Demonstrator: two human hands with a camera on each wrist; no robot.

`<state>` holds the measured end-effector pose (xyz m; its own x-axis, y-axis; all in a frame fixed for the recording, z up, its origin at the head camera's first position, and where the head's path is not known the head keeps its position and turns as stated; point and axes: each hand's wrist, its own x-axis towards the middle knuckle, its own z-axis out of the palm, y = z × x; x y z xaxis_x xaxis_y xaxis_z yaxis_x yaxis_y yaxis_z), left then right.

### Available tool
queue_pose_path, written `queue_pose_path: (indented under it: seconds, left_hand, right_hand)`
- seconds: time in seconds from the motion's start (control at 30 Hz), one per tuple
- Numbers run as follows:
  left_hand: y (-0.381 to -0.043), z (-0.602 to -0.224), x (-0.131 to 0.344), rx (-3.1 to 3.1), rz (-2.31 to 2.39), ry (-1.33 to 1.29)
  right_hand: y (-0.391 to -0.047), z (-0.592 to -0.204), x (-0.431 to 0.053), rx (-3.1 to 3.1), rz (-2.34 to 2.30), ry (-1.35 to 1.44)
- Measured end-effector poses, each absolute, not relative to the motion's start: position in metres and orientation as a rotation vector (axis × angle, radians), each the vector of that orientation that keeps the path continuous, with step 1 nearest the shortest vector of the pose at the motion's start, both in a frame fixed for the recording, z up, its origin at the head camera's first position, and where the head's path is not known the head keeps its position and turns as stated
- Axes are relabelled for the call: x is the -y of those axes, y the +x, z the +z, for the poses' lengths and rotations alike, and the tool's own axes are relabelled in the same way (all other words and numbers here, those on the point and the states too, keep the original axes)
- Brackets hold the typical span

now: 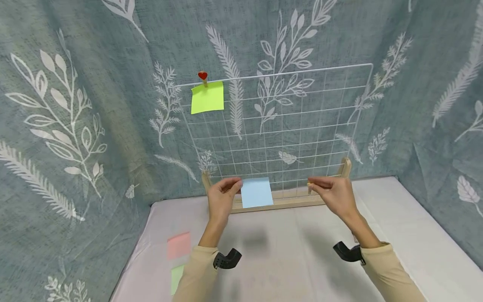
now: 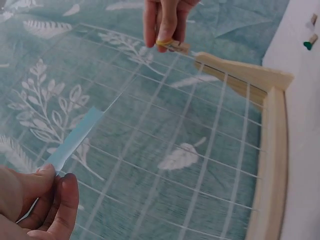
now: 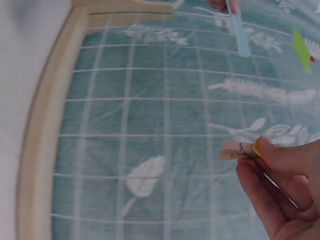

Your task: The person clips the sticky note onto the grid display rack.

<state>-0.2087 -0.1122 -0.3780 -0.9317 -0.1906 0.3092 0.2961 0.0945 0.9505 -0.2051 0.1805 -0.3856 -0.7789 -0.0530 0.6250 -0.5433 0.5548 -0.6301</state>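
Note:
My left hand [image 1: 222, 198] pinches a light blue paper note [image 1: 257, 193] by its left edge, between thumb and fingers. The note is held up in front of the lower part of a white wire grid [image 1: 274, 74]. On the right, my right hand [image 1: 337, 196] pinches a small wooden clothespin [image 3: 236, 150] with a yellow piece at its end, its tip pointing away from the fingers. A bright green note [image 1: 207, 99] hangs at the grid's top left, clipped by a clothespin with a red heart [image 1: 203, 76].
The grid stands in a wooden base [image 1: 281, 204] on a white-covered table [image 1: 279, 260]. A pink note [image 1: 179, 245] and a pale green note [image 1: 176, 279] lie at the left. Small clothespins, one with a green heart [image 2: 307, 45], lie right of the base. Patterned cloth [image 1: 124, 159] hangs behind.

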Motion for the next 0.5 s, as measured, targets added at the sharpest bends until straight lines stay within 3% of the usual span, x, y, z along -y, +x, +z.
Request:
queue_pose_path:
  seconds: [0.5]
  left_hand:
    - [-0.210, -0.339, 0.109, 1.947, -1.854, -0.219]
  right_hand:
    - [-0.216, -0.346, -0.155, 2.119, 1.114, 0.607]
